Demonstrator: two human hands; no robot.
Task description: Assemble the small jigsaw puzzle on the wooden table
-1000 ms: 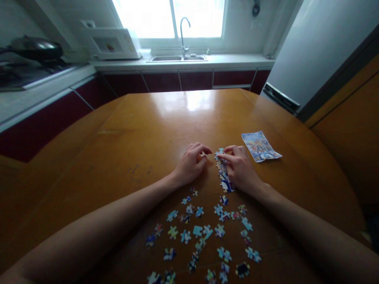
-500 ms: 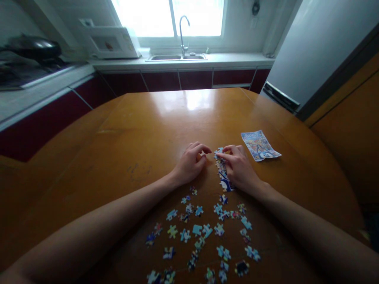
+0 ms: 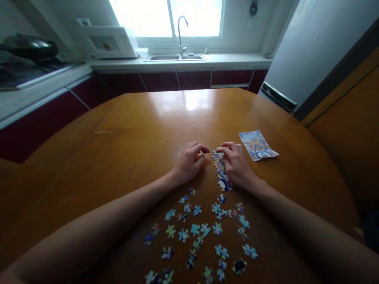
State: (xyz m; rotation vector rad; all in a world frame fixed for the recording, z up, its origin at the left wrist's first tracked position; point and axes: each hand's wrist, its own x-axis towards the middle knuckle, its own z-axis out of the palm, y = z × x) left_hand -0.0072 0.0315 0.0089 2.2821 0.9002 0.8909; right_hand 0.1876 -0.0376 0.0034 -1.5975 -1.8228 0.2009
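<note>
A joined strip of jigsaw puzzle [image 3: 219, 167] lies on the wooden table, its right side partly covered by my right hand [image 3: 235, 161]. The fingers of that hand are bent and apart over the strip's upper end; whether the fingertips touch it I cannot tell. Just left of the strip, my left hand [image 3: 189, 163] rests on the table with thumb and index finger apart and nothing between them. Below both hands several loose puzzle pieces [image 3: 195, 229] are scattered, one dark blue piece [image 3: 221, 198] close under the strip's lower end.
A creased picture sheet [image 3: 258, 145] lies right of my right hand on the table [image 3: 148, 126]. Past the table's far edge stand a counter with a sink [image 3: 174, 58], a white microwave [image 3: 106, 42] and, at right, a fridge [image 3: 308, 47]. A pan [image 3: 29, 45] sits on the stove at left.
My right hand's fingers have shifted slightly up on the strip, uncovering more of its upper part. My left hand stays in place. The whole view has moved a little.
</note>
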